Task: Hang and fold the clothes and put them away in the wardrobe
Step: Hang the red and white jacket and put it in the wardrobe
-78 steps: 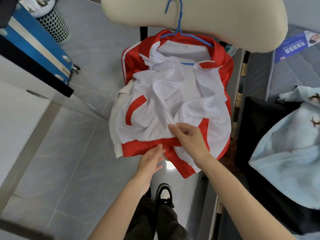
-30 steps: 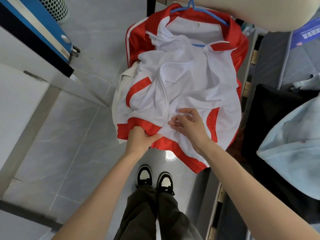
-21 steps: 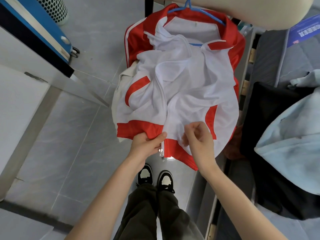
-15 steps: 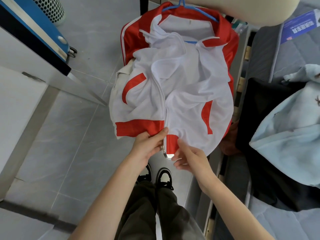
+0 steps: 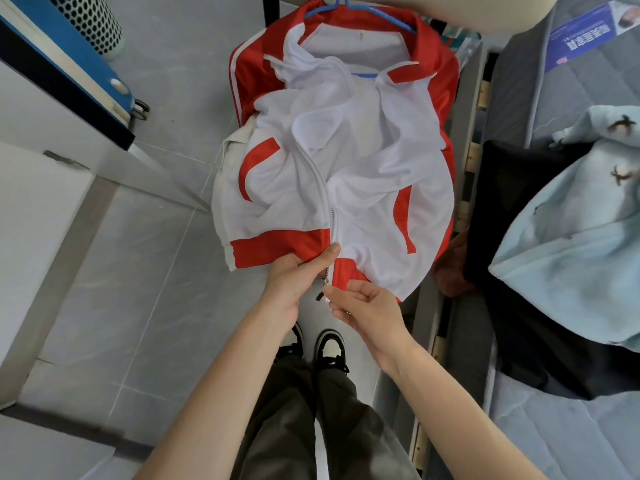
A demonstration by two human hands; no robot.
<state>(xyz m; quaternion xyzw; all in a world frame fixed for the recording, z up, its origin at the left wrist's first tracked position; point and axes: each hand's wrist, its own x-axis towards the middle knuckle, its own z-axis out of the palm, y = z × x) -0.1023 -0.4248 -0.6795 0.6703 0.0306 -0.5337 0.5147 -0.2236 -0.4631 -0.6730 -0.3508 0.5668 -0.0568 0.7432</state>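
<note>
Fingers (image 5: 329, 252) of the left hand (image 5: 291, 278) grip the red hem of the white-and-red jacket (image 5: 363, 174), which hangs on a blue hanger (image 5: 363, 75) in front of the person. Just right of the zipper pull (image 5: 325, 285), the right hand (image 5: 367, 306) pinches the opposite hem edge. A pale blue garment (image 5: 568, 237) lies on the bed (image 5: 519, 427).

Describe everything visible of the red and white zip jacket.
The red and white zip jacket hangs on a blue plastic hanger, white mesh lining facing out, crumpled, open above, edges meeting near the red hem. The left hand grips the hem; the right hand pinches it beside the metal zip pull.
</note>
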